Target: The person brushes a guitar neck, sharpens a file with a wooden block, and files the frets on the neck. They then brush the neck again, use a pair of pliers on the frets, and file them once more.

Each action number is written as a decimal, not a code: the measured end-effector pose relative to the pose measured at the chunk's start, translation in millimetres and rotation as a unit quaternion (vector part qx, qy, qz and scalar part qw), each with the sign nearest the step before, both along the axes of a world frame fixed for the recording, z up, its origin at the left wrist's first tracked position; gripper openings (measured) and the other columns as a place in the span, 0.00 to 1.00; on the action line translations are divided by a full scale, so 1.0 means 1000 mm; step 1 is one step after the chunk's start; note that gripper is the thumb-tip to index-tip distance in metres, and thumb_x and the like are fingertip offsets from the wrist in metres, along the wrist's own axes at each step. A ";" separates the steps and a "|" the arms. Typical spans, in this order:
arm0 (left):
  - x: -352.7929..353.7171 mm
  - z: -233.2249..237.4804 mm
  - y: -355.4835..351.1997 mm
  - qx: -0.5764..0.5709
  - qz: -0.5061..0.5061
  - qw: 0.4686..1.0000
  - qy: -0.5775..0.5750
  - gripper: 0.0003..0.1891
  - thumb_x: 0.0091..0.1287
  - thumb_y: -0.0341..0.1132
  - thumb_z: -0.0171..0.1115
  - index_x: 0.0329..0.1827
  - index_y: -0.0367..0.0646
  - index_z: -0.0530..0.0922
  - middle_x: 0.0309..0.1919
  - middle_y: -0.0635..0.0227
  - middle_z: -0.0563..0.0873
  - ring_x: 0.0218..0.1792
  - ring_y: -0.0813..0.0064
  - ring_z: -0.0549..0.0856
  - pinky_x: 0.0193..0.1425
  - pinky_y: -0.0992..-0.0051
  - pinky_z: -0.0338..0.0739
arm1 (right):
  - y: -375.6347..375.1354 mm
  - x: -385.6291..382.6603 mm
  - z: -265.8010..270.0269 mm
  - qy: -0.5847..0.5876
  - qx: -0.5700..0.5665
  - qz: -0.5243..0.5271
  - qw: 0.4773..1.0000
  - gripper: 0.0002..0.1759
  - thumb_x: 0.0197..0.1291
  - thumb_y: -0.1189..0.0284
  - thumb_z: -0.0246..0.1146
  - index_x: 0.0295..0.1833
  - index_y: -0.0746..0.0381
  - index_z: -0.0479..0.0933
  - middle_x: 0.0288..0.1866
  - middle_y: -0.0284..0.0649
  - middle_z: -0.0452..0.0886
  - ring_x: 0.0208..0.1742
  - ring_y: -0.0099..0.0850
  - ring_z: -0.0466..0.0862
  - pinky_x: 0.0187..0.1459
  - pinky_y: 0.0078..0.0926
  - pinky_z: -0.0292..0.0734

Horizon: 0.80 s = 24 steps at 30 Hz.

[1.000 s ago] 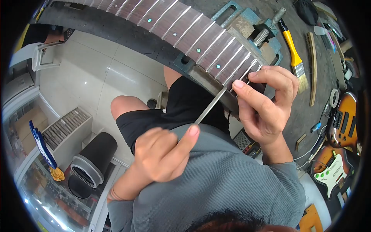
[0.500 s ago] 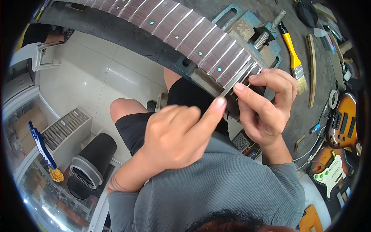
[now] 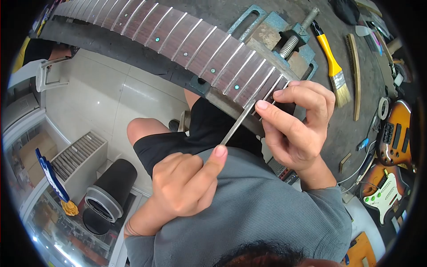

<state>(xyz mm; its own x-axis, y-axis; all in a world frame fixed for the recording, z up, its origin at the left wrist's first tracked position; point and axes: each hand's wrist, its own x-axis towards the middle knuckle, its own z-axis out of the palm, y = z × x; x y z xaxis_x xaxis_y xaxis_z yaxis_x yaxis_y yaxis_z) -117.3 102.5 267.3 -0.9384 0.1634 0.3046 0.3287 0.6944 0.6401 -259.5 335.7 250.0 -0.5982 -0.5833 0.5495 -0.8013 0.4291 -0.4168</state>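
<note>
My left hand is closed around the near end of a narrow metal file, thumb laid along its top. The file's far end reaches the edge of a guitar fretboard, between metal frets. My right hand is at that end of the fretboard, thumb and index finger pinched at the file's tip. Its other fingers are curled. The dark wood fretboard, with small round inlays, runs to the upper left. A blue-green metal vise stands beside the neck.
On the dark workbench lie a yellow-handled paintbrush and a wooden-backed brush. Two guitar bodies, one sunburst and one with a white pickguard, are at the right. A black bin stands on the floor at left.
My left hand has drawn back down and left with the file, so more of the file shows. My right hand stays at the fretboard end. The whole view has shifted slightly.
</note>
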 end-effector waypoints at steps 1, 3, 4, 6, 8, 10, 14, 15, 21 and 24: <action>-0.011 0.002 0.003 -0.001 -0.001 1.000 0.004 0.34 0.54 0.13 0.69 0.70 0.30 0.90 0.24 0.68 0.76 0.21 0.68 0.77 0.28 0.67 0.71 | 0.000 0.000 0.001 0.001 0.003 0.001 1.000 0.26 0.47 0.78 0.82 0.56 0.52 0.96 0.56 0.40 0.88 0.59 0.45 0.85 0.64 0.43 0.82; -0.038 -0.006 0.012 0.003 0.000 0.999 0.032 0.33 0.56 0.14 0.71 0.70 0.32 0.90 0.25 0.68 0.77 0.22 0.68 0.78 0.28 0.66 0.71 | 0.000 0.001 0.000 0.009 0.002 0.003 1.000 0.27 0.45 0.78 0.82 0.55 0.52 0.96 0.55 0.38 0.88 0.58 0.44 0.84 0.62 0.41 0.82; -0.048 -0.013 0.018 0.018 0.009 0.999 0.045 0.32 0.57 0.14 0.72 0.70 0.34 0.91 0.25 0.68 0.78 0.22 0.67 0.79 0.28 0.66 0.71 | -0.001 0.000 -0.002 0.014 -0.003 0.004 1.000 0.28 0.43 0.78 0.82 0.55 0.53 0.97 0.55 0.37 0.88 0.58 0.43 0.83 0.60 0.39 0.82; -0.043 -0.006 0.013 0.010 0.001 0.999 0.036 0.32 0.55 0.13 0.71 0.68 0.31 0.91 0.24 0.68 0.77 0.21 0.68 0.77 0.27 0.67 0.69 | 0.000 -0.003 -0.002 0.020 -0.008 0.006 1.000 0.28 0.40 0.77 0.82 0.54 0.53 0.97 0.55 0.36 0.88 0.58 0.42 0.82 0.58 0.37 0.83; -0.015 -0.001 0.004 0.001 -0.001 1.000 0.017 0.32 0.53 0.13 0.70 0.66 0.28 0.91 0.22 0.69 0.75 0.19 0.69 0.76 0.25 0.68 0.67 | -0.001 -0.003 -0.002 0.015 -0.014 0.005 1.000 0.29 0.40 0.77 0.82 0.54 0.54 0.97 0.55 0.36 0.88 0.58 0.42 0.82 0.58 0.37 0.83; -0.009 0.001 0.002 0.013 -0.004 1.000 0.016 0.32 0.51 0.13 0.70 0.65 0.27 0.91 0.22 0.70 0.75 0.19 0.70 0.75 0.25 0.68 0.67 | -0.001 -0.003 -0.004 0.014 -0.021 0.003 1.000 0.29 0.40 0.77 0.82 0.54 0.54 0.98 0.55 0.36 0.88 0.58 0.42 0.82 0.58 0.36 0.84; -0.046 -0.004 0.014 0.008 -0.001 1.000 0.017 0.33 0.54 0.15 0.73 0.69 0.34 0.91 0.29 0.67 0.80 0.24 0.66 0.80 0.31 0.64 0.75 | 0.000 -0.002 -0.001 0.014 -0.006 0.004 1.000 0.29 0.40 0.77 0.81 0.55 0.54 0.98 0.55 0.36 0.88 0.58 0.42 0.82 0.58 0.36 0.84; -0.044 -0.003 0.013 0.007 -0.001 1.000 0.021 0.33 0.54 0.15 0.72 0.68 0.33 0.91 0.28 0.67 0.79 0.23 0.67 0.79 0.30 0.65 0.75 | -0.001 -0.002 -0.001 0.014 -0.006 0.006 1.000 0.29 0.40 0.78 0.81 0.55 0.53 0.98 0.55 0.36 0.88 0.58 0.42 0.82 0.58 0.36 0.84; -0.007 0.002 0.001 0.009 -0.005 1.000 -0.006 0.31 0.54 0.14 0.70 0.66 0.28 0.91 0.23 0.69 0.75 0.20 0.69 0.76 0.26 0.66 0.70 | -0.001 -0.003 -0.001 0.006 -0.013 0.004 1.000 0.29 0.41 0.78 0.80 0.55 0.54 0.97 0.55 0.36 0.88 0.57 0.41 0.82 0.58 0.37 0.83; -0.049 0.003 0.016 -0.009 -0.001 1.000 0.003 0.30 0.56 0.14 0.72 0.66 0.32 0.92 0.27 0.67 0.79 0.24 0.66 0.80 0.30 0.66 0.74 | 0.000 -0.003 0.001 0.007 -0.006 -0.003 1.000 0.29 0.41 0.79 0.80 0.55 0.55 0.97 0.55 0.37 0.88 0.57 0.41 0.83 0.59 0.37 0.82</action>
<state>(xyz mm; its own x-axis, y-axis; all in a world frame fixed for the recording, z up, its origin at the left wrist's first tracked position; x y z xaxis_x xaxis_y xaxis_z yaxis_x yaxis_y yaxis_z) -166.1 118.2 270.6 -0.9362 0.1714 0.3068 0.3342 0.7043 0.6263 -262.8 335.3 250.7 -0.5934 -0.5729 0.5654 -0.8049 0.4290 -0.4100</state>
